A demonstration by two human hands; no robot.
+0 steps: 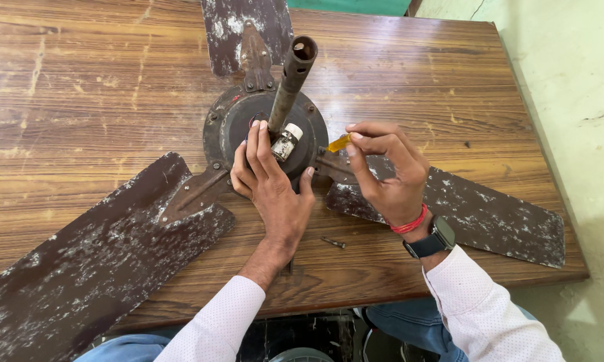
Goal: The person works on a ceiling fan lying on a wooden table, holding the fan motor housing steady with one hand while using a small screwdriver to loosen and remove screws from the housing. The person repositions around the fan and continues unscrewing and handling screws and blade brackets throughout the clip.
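**A:** I'm watching from the head camera. What's on the wooden bench [449,87]?

**B:** An old dark brown ceiling fan with three flaking, paint-spotted metal blades, lying flat with its round motor housing [238,121] facing up and the rusty down rod [290,84] rising from the middle toward me. One blade [463,208] runs right, one [81,268] left, the third up and away.

**A:** And my left hand [272,191]?

**B:** Flat on the housing, fingers spread and lightly curled round the base of the rod, right beside the small white and silver cylinder [287,142] clamped there. It grips nothing; it only steadies the motor.

**A:** The right hand [382,171]?

**B:** Pinched closed, thumb and fingertips on a small tool with a clear yellow handle [339,142], probably a screwdriver. Its tip points at the housing edge where the right blade's bracket joins; I cannot see the tip itself.

**A:** How would I do this part well?

**B:** My judgement: keep the left palm pressing down so the housing can't turn, seat the tip squarely before twisting, and hold the handle in line with the fastener, since corroded heads strip easily. A small dark screw [333,242] lies loose on the bench near the left wrist; I'd mind the sleeve there so it doesn't roll off the near edge
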